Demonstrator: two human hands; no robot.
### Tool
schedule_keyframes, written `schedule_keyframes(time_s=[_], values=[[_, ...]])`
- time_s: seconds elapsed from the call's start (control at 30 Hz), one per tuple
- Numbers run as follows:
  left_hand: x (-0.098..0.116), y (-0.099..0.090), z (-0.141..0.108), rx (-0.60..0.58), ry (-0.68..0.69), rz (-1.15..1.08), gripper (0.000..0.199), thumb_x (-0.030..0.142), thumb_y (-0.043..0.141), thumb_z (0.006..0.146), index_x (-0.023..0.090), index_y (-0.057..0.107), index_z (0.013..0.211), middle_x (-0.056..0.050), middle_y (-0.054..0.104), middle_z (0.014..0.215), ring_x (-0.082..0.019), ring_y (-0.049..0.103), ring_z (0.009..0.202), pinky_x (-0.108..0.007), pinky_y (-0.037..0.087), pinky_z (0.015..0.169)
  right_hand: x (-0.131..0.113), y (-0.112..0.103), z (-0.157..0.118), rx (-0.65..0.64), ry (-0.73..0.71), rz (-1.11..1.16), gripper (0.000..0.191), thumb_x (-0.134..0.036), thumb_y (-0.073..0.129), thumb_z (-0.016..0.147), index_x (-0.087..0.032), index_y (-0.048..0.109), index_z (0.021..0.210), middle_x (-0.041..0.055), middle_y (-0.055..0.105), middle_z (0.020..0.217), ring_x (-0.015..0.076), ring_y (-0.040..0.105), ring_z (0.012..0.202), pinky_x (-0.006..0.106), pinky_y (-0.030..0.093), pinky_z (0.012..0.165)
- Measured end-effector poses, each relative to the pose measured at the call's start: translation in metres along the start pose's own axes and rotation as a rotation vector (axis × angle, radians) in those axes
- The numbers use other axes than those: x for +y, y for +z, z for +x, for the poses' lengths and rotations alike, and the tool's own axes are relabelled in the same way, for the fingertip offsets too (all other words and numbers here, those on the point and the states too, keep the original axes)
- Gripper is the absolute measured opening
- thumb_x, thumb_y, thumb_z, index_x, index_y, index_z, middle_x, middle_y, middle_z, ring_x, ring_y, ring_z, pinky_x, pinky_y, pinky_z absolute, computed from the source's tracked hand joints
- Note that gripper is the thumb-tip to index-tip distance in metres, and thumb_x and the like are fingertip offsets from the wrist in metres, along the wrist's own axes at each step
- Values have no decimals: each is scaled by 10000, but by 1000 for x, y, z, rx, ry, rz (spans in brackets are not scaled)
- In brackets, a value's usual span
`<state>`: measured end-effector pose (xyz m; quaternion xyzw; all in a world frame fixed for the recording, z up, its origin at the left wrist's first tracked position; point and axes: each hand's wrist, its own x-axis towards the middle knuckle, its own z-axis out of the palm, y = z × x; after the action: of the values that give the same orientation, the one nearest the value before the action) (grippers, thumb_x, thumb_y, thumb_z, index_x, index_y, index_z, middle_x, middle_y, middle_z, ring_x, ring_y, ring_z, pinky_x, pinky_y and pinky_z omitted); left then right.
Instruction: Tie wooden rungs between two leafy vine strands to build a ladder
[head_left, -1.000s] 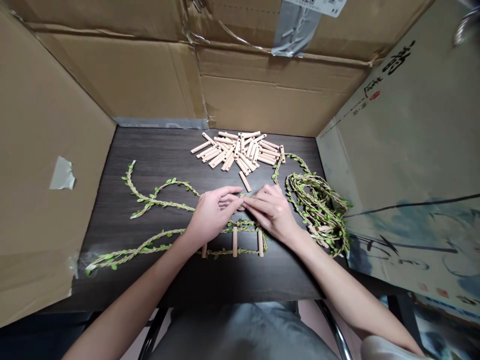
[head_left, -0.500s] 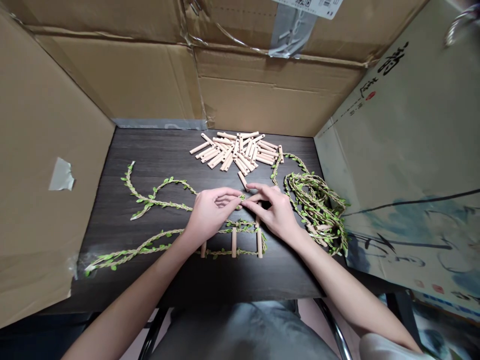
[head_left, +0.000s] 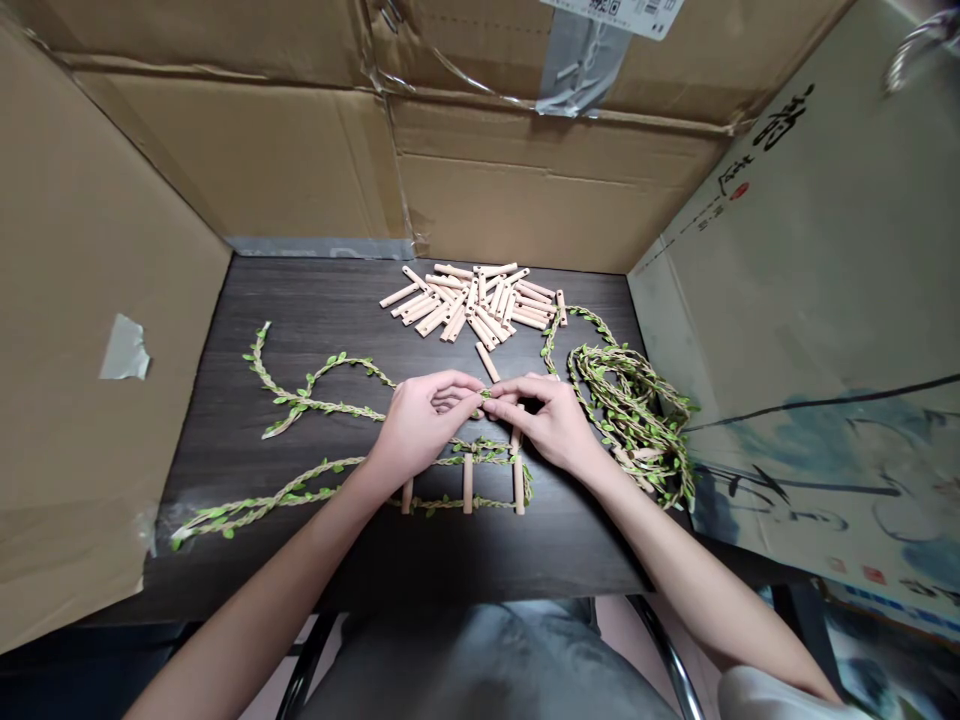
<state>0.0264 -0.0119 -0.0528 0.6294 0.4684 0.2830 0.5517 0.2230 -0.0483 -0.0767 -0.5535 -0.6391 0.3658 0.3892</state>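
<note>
On a dark table (head_left: pixel 322 310) walled by cardboard (head_left: pixel 570 205), left hand (head_left: pixel 424 422) and right hand (head_left: pixel 556 420) pinch, seemingly, leafy cord (head_left: pixel 486 394).

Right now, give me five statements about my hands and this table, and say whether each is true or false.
1. Your left hand and right hand meet at a bit of leafy cord. True.
2. The pile of wooden rods lies nearer you than your hands. False: it lies beyond them.
3. The coiled cord lies right of your right hand. True.
4. The table is white. False: it is dark.
5. Your hands are wearing gloves. False: they are bare.
</note>
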Motion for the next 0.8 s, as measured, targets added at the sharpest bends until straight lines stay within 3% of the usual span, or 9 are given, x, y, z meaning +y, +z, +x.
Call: schedule_keyframes(time_s=[0.27, 0.5, 0.57, 0.7, 0.8], values=[[1, 0, -1, -65, 23, 2, 272, 376, 657, 899, 138, 691, 1028, -72, 785, 856, -214, 771, 797, -301, 597, 764, -8, -3, 1, -63, 31, 91, 261, -456, 749, 914, -201, 783, 871, 24, 770, 749, 176, 650, 704, 331, 478, 725], [6, -11, -2, -30, 72, 245, 309, 373, 616, 946, 173, 675, 1174, -7, 758, 791, -162, 714, 693, -249, 516, 683, -9, -5, 1, -75, 53, 67, 192, -386, 752, 918, -205, 792, 871, 17, 764, 740, 170, 622, 702, 328, 468, 727], [7, -19, -1, 6, 83, 348, 288, 399, 603, 957, 187, 701, 1125, 11, 723, 726, -151, 672, 634, -244, 472, 638, -9, -6, 1, -72, 53, 62, 186, -381, 755, 916, -207, 792, 861, 17, 767, 741, 174, 620, 714, 336, 464, 742], [12, -39, -1, 155, 126, 671, 361, 470, 575, 972, 202, 731, 786, 34, 532, 526, -126, 460, 493, -267, 322, 551, -9, -6, 1, -66, 51, 62, 197, -387, 753, 917, -207, 792, 846, 23, 770, 747, 182, 623, 738, 347, 467, 763], [19, -55, -2, 229, 155, 548, 359, 464, 622, 952, 191, 714, 739, 29, 505, 532, -116, 419, 503, -264, 291, 530, -9, -6, 1, -59, 55, 62, 185, -368, 752, 916, -203, 791, 841, 24, 767, 743, 179, 621, 730, 341, 466, 741]])
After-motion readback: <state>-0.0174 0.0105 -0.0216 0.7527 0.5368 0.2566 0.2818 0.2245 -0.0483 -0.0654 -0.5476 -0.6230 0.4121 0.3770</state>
